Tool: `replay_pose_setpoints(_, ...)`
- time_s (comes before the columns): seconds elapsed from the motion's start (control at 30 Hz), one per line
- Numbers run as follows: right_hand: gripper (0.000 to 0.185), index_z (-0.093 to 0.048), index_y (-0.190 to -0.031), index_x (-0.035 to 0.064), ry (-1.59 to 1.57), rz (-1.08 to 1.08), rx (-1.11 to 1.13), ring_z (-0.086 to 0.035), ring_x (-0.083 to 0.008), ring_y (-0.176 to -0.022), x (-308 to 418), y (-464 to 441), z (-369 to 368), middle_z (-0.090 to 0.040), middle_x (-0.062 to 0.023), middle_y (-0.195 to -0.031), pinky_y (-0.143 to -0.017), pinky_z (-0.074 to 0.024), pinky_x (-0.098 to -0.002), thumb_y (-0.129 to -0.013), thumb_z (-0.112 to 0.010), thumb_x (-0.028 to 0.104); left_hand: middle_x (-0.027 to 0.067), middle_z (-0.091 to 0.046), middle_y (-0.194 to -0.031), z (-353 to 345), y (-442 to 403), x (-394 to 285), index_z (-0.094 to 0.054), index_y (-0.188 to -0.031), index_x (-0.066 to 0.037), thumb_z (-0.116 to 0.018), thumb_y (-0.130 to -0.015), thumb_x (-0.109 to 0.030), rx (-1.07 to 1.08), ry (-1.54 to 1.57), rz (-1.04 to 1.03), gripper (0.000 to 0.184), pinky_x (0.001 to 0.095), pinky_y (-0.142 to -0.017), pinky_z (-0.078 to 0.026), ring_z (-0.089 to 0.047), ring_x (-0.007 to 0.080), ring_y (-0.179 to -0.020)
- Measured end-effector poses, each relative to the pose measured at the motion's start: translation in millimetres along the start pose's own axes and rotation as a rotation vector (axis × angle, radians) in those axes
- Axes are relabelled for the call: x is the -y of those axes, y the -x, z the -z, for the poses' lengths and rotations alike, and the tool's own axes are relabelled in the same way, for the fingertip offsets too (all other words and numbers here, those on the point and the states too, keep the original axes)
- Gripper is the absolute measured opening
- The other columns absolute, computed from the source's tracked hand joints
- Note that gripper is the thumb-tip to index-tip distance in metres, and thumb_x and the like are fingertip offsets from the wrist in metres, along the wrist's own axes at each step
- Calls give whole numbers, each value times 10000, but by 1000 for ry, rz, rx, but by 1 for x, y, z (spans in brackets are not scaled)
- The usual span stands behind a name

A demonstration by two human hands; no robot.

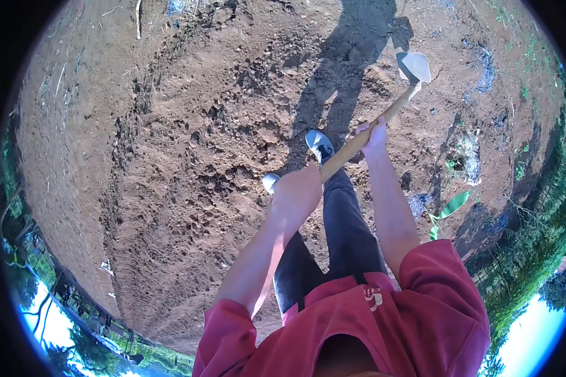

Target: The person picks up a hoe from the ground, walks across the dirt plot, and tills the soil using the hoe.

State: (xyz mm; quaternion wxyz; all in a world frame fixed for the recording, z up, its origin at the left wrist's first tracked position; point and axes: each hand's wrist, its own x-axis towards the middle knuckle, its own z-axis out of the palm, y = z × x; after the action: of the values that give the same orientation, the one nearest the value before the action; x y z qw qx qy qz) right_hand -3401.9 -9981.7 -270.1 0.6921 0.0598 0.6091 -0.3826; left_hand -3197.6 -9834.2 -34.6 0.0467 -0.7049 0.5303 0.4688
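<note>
A hoe with a pale wooden handle slants up and to the right in front of my body. Its flat grey metal blade is at the far end, over or against the soil; I cannot tell if it touches. My left hand is wrapped round the near end of the handle. Farther along, closer to the blade, my right hand grips the same handle. Below the handle are my shoes, standing on loose brown soil.
Broken clods lie in the middle and left of the ground. A green leafy plant grows to my right, near a pale clump beside a hole. Bluish scraps lie at the upper right. Grass borders the right side.
</note>
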Motion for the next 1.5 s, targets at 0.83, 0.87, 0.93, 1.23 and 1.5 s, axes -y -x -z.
replay_pose_setpoints(0.83, 545, -426, -830, 55, 309, -263, -238, -470, -225, -409, -97, -56, -102, -420, -67, -515, -405, -434, -393, -1015, -310, 554, 134, -674, -922, 74, -70, 52, -529, -1101, -113, -555, -915, -164, 370, -264, 456, 195, 488, -751, -539, -680, 337, -862)
replay_pose_setpoints(0.87, 534, -427, -821, 60, 269, -252, -261, -466, -224, -403, -104, -47, -106, -416, -65, -517, -399, -430, -394, -1013, -335, 551, 133, -675, -922, 76, -60, 54, -525, -1104, -115, -559, -913, -168, 376, -259, 484, 201, 489, -751, -538, -678, 340, -860)
replay_pose_setpoints(0.93, 537, -428, -805, 63, 194, -250, -206, -472, -224, -403, -119, -31, -106, -423, -67, -521, -405, -438, -396, -1007, -359, 555, 134, -680, -934, 80, -39, 55, -524, -1108, -116, -578, -907, -190, 350, -285, 507, 220, 492, -758, -538, -677, 349, -869)
replay_pose_setpoints(1.23, 526, -392, -803, 80, 10, -274, -147, -454, -191, -467, -130, 41, -82, -422, -65, -590, -434, -444, -357, -970, -476, 571, 156, -680, -919, 70, 30, 46, -520, -1079, -98, -603, -889, -201, 393, -149, 565, 231, 505, -749, -532, -677, 358, -867)
replay_pose_setpoints(1.5, 465, -382, -908, 113, 186, -244, -26, -436, -136, -543, -110, 89, -68, -402, -22, -696, -489, -427, -311, -975, -477, 562, 201, -662, -879, 19, 93, 51, -479, -1103, -81, -618, -864, -214, 286, 71, 494, 307, 526, -720, -518, -661, 398, -835)
